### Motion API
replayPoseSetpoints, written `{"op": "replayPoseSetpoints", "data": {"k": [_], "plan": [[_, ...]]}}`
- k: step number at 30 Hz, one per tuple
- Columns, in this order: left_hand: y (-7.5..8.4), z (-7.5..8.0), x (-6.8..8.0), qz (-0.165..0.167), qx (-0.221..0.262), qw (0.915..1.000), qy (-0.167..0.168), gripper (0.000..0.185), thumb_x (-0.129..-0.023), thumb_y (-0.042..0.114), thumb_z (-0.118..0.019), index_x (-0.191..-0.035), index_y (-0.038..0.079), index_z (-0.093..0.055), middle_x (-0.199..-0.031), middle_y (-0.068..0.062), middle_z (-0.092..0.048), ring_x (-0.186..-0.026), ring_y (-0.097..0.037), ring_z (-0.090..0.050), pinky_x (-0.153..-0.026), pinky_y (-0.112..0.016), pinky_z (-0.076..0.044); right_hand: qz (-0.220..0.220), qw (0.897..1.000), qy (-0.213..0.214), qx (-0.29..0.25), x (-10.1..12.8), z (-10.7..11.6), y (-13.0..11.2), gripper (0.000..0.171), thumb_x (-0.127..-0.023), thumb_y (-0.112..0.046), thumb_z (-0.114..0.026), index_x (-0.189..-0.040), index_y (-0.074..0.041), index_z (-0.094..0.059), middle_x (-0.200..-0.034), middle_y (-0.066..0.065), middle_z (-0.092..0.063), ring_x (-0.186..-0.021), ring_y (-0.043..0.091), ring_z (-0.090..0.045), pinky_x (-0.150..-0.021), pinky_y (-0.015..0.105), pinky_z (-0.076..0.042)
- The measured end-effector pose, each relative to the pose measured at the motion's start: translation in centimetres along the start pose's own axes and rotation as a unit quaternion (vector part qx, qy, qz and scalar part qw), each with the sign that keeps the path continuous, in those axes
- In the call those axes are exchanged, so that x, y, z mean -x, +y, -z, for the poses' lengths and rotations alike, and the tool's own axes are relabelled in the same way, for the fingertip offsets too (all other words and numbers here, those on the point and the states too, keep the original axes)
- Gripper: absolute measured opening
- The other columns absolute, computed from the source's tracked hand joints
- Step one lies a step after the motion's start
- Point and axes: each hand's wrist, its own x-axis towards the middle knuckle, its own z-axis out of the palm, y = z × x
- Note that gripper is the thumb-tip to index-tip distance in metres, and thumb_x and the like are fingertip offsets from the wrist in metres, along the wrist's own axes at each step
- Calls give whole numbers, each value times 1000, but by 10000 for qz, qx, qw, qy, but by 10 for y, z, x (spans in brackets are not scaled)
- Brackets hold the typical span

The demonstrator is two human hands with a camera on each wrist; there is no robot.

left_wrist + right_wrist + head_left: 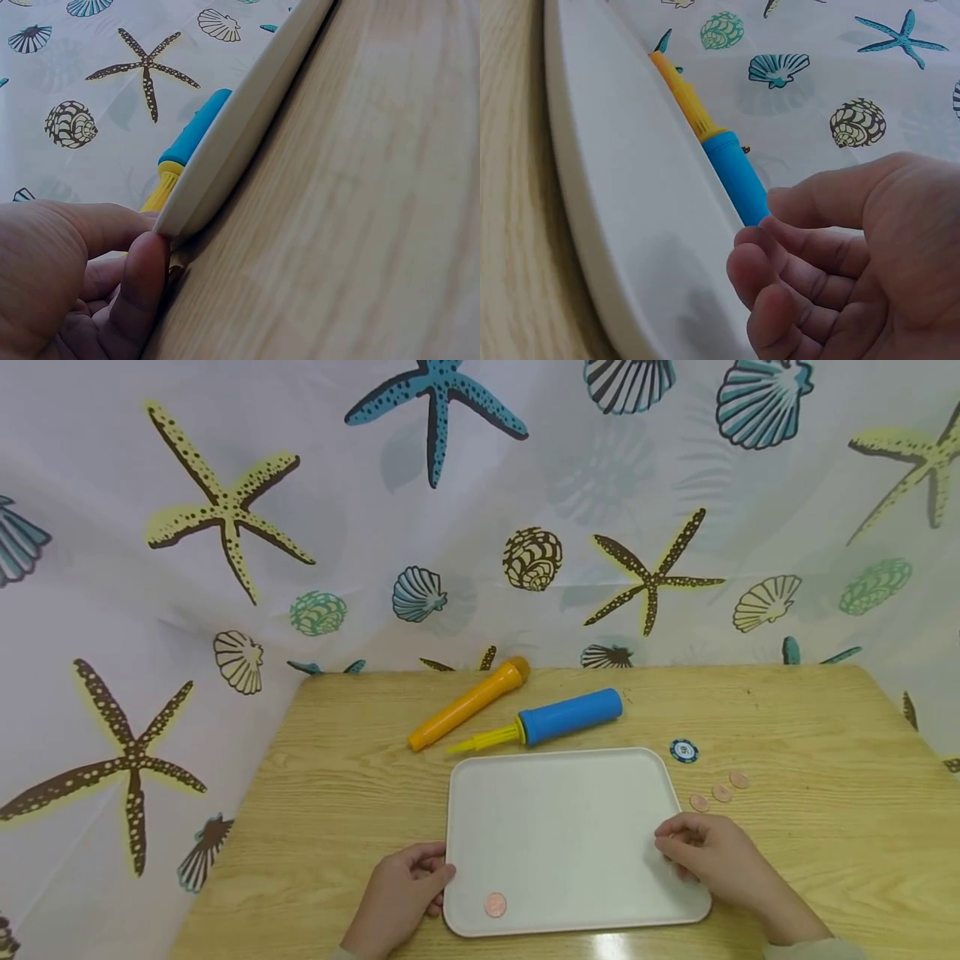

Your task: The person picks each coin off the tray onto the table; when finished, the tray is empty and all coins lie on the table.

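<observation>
Coins number four — one [495, 905] on the tray [562, 793], three [720, 792] beside — left hand [397, 897] gripping its edge, right hand [712, 860] loosely curled.

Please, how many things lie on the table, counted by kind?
Copper coins: 4, one in the tray, three beside it
Poker chip: 1
Blue pump: 1
Orange toy microphone: 1
White tray: 1
Total: 8

Toys and tokens on a wooden table [825, 735]

An orange microphone [468, 703] and blue pump [558, 719] lie near a poker chip [683, 750] before a seashell curtain [480, 510].
</observation>
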Motion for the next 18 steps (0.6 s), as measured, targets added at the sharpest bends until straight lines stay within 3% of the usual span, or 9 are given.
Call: {"op": "replayPoseSetpoints", "data": {"k": [3, 9, 18], "plan": [[0, -1, -1, 27, -40, 10000, -1, 44, -93, 18, -73, -128, -6, -63, -91, -6, -65, -64, -15, -64, -56, -29, -59, 176, 9993, -180, -261, -2, -4, -5, 22, -95, -19, -70, -105, 0, -71, -78, 5, -66, -62, 15, -58, -51, 26, -51], [0, 0, -2, 113, -92, 9999, 15, 42, -93, 18, -72, -128, -5, -64, -91, -6, -65, -65, -15, -64, -56, -29, -59, 249, 9925, -985, -675, -4, -32, -17, 21, -96, -19, -69, -103, 0, -71, -74, 6, -66, -60, 14, -58, -52, 25, -53], [1, -1, 0, 64, 0, 10000, 20, 42, -93, 17, -73, -127, -6, -63, -92, -6, -65, -64, -15, -64, -56, -29, -59, 507, 9833, -1663, -543, -11, -85, -38, 12, -93, -19, -72, -98, -8, -73, -74, 2, -67, -63, 13, -61, -54, 22, -53]]}}
